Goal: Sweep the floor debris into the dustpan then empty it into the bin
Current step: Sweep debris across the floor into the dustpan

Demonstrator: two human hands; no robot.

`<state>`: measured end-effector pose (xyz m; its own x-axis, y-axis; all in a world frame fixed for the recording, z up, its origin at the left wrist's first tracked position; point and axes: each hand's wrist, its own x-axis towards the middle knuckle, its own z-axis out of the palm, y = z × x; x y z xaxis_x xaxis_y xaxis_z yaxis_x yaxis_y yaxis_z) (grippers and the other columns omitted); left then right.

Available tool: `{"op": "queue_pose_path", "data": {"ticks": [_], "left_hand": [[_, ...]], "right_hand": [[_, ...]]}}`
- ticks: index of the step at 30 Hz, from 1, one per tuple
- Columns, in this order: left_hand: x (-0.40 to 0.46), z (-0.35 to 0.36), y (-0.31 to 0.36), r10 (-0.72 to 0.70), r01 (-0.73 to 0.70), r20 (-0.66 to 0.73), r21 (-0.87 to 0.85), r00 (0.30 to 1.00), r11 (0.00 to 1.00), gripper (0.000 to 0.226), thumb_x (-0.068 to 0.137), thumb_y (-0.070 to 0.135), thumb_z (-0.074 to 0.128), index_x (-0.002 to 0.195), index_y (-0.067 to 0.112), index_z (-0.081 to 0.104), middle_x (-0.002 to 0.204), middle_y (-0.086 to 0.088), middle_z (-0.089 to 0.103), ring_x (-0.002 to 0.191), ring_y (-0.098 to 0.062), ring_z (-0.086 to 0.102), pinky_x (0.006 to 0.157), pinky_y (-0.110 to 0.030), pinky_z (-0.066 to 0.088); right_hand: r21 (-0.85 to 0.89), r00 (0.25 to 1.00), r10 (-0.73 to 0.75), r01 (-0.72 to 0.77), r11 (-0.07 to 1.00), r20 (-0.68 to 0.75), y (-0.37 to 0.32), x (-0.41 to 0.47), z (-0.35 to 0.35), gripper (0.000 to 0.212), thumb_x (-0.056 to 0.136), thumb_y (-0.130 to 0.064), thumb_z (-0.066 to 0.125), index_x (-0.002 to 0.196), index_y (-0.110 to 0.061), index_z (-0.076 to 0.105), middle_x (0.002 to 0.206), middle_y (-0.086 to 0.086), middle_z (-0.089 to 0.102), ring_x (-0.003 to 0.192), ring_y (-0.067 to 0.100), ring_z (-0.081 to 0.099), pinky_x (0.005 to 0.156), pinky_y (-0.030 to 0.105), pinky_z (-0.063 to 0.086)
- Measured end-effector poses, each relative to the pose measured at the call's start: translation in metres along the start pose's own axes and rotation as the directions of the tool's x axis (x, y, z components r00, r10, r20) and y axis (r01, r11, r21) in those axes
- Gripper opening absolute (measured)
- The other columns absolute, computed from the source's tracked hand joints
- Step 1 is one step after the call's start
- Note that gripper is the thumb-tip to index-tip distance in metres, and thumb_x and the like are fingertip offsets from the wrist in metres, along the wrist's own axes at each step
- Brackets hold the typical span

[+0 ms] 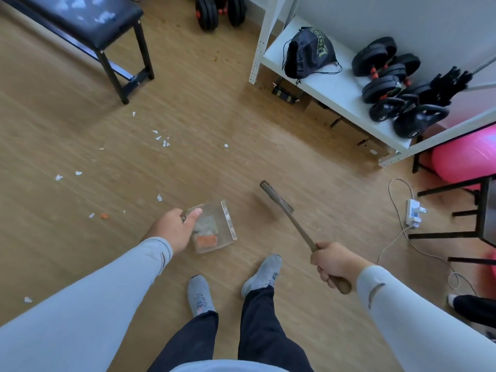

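Dark trousers [249, 331] and two grey lace-up trainers [261, 272] are showing lowest in the view, standing on the light brown wood-grain floor [80, 116].

Left hand [173, 229], in a pale grey sleeve, is gripping the near left side of the clear square plastic dustpan [214, 226]; its thumb is lying along the pan's top edge, and the remaining fingers are hidden behind the pan wall, so their lie cannot be told. Dustpan is sitting low over the floor just ahead of the trainers, holding an orange scrap [206, 240] and greyish dust.

Right hand [334, 263], likewise in a pale grey sleeve, is holding the brown wooden-handled broom [291, 221], fingers curled tightly around the shaft near its end. Broom head is pointing away to the dustpan's right, apart from it.

White torn paper scraps [161, 139] are lying scattered over the floor's left half, with a small orange crumb [104, 216] near the dustpan's left.

Black padded bench [88, 22] is standing at the far left corner. White metal shelf unit [330, 89] is carrying a black drawstring bag [308, 52], black dumbbells [383, 68] and black kettlebells [418, 122]. Pink exercise ball [467, 159] and white power strip [413, 212] are lying at the right edge.
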<state>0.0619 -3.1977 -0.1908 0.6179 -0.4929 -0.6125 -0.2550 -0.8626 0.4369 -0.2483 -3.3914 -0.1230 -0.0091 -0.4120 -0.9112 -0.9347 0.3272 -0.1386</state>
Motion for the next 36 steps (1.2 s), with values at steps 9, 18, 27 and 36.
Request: {"op": "queue_pose_path", "data": {"ticks": [9, 18, 27, 36], "left_hand": [[-0.015, 0.003, -0.043, -0.125, 0.126, -0.081, 0.003, 0.989, 0.992, 0.053, 0.096, 0.073, 0.038, 0.085, 0.024, 0.054, 0.086, 0.009, 0.061, 0.084, -0.025, 0.059, 0.073, -0.037, 0.042], [-0.015, -0.007, -0.067, -0.124, 0.124, -0.077, -0.010, 0.989, 0.992, 0.062, 0.096, 0.072, 0.037, 0.101, 0.016, 0.063, 0.093, -0.005, 0.066, 0.091, -0.033, 0.064, 0.077, -0.039, 0.049], [-0.019, -0.006, -0.067, -0.108, 0.107, -0.075, -0.020, 0.991, 0.994, 0.057, 0.096, 0.072, 0.037, 0.100, 0.022, 0.064, 0.090, 0.005, 0.066, 0.088, -0.027, 0.063, 0.076, -0.038, 0.050], [-0.018, -0.003, -0.072, -0.102, 0.101, -0.107, -0.007, 0.989, 0.995, 0.057, 0.094, 0.075, 0.037, 0.095, 0.024, 0.063, 0.089, 0.001, 0.068, 0.084, -0.027, 0.064, 0.076, -0.040, 0.052]], "right_hand": [[-0.342, 0.990, -0.049, 0.092, 0.935, 0.134, -0.004, 0.029, 0.085, 0.028, 0.087, -0.003, 0.057, 0.115, -0.006, 0.059, 0.078, 0.010, 0.059, 0.055, 0.020, 0.054, 0.053, 0.029, 0.050], [0.137, 0.906, 0.076, -0.145, 0.980, 0.417, 0.032, 0.002, 0.026, 0.069, 0.080, -0.009, 0.065, 0.142, -0.036, 0.047, 0.071, 0.005, 0.050, 0.051, 0.018, 0.032, 0.045, 0.025, 0.027], [-0.126, 0.993, 0.009, 0.006, 0.992, 0.121, 0.010, -0.012, 0.031, 0.059, 0.089, -0.004, 0.052, 0.142, -0.029, 0.044, 0.066, 0.007, 0.051, 0.041, 0.015, 0.043, 0.042, 0.024, 0.038], [-0.008, 0.957, 0.065, -0.065, 0.998, 0.284, 0.006, -0.013, 0.112, 0.040, 0.080, -0.002, 0.057, 0.116, -0.017, 0.049, 0.063, 0.006, 0.051, 0.046, 0.018, 0.045, 0.048, 0.026, 0.040]]}}
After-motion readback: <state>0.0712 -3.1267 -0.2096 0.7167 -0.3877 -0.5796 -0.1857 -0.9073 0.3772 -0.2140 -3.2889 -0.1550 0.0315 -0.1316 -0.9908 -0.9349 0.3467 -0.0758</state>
